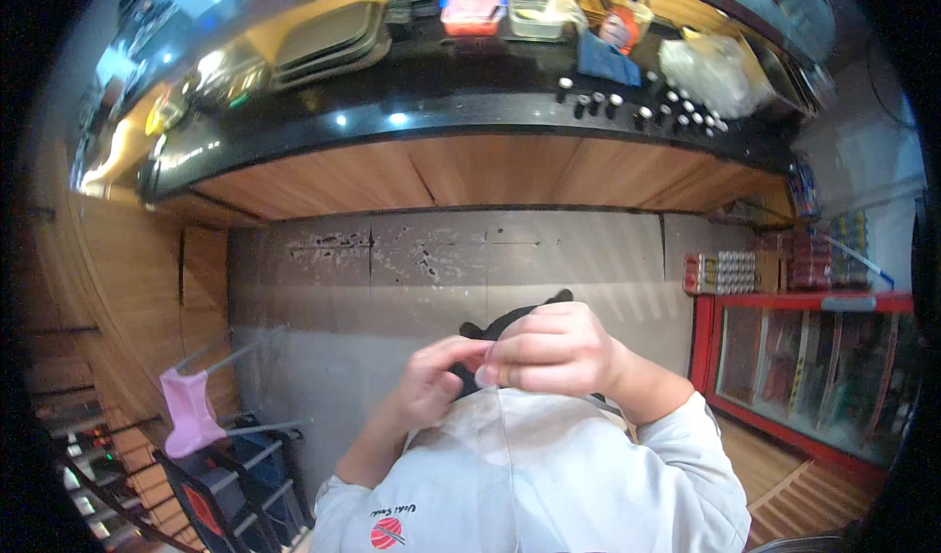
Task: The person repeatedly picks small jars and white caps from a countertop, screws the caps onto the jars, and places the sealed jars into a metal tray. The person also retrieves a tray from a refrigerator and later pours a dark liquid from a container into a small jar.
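My left hand [436,377] and my right hand [551,350] meet in front of my chest, just above the front of my white jacket [529,465]. My right hand is closed, its fingers curled and pressed together. Against it rest the bent fingers and thumb of my left hand, also drawn in. Something small and pale seems to lie between the fingertips, too blurred to name. Below the hands, part of my dark shoes shows on the floor.
Ahead runs a black counter [461,107] bearing stacked dark trays [333,43], lidded containers [473,6], a spray bottle [639,4], a plastic bag [716,73] and several small white-capped bottles [598,102]. A pink stool [189,411] stands left; a red-framed glass fridge [804,367] stands right.
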The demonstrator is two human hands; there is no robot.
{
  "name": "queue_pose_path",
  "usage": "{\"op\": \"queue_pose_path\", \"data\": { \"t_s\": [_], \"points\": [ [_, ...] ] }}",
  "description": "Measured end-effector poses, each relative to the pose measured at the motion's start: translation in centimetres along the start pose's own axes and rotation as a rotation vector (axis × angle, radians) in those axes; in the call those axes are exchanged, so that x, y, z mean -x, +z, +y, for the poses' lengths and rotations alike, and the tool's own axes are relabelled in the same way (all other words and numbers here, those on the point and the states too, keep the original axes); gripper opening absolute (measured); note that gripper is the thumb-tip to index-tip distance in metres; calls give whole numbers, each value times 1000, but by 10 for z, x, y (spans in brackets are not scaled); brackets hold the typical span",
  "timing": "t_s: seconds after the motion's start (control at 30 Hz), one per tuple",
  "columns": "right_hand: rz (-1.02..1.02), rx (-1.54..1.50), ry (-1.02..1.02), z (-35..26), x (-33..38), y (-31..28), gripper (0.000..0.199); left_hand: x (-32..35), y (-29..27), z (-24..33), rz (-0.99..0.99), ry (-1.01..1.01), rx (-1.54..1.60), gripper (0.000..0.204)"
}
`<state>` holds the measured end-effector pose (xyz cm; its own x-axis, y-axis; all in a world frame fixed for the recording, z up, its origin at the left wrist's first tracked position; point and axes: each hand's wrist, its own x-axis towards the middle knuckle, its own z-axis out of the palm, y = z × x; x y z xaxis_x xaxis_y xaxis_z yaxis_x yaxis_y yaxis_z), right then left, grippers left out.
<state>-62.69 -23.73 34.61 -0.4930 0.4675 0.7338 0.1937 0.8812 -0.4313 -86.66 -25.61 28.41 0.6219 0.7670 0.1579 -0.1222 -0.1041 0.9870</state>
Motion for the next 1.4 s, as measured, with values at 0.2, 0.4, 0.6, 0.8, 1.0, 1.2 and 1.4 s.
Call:
{"op": "queue_pose_path", "data": {
  "t_s": [0.2,0.4,0.6,0.8,1.0,1.2,1.4],
  "points": [
    [110,251,391,-37,140,-70,17,-76,132,-2,-283,-570,322,25],
    [235,452,717,-77,260,-172,22,-164,276,-47,-464,-698,197,23],
    [485,404,944,-104,337,-248,31,-243,390,-50,-611,-477,101,27],
    [724,269,959,-92,361,-312,24,-325,411,65,-886,-70,507,47],
    [647,191,920,-39,353,-353,12,-348,427,84,-684,214,661,36],
    [452,57,883,46,303,-362,13,-376,358,39,-354,104,256,19],
    [288,-33,763,152,238,-334,15,-388,266,-55,53,-406,292,19]
  ]
}}
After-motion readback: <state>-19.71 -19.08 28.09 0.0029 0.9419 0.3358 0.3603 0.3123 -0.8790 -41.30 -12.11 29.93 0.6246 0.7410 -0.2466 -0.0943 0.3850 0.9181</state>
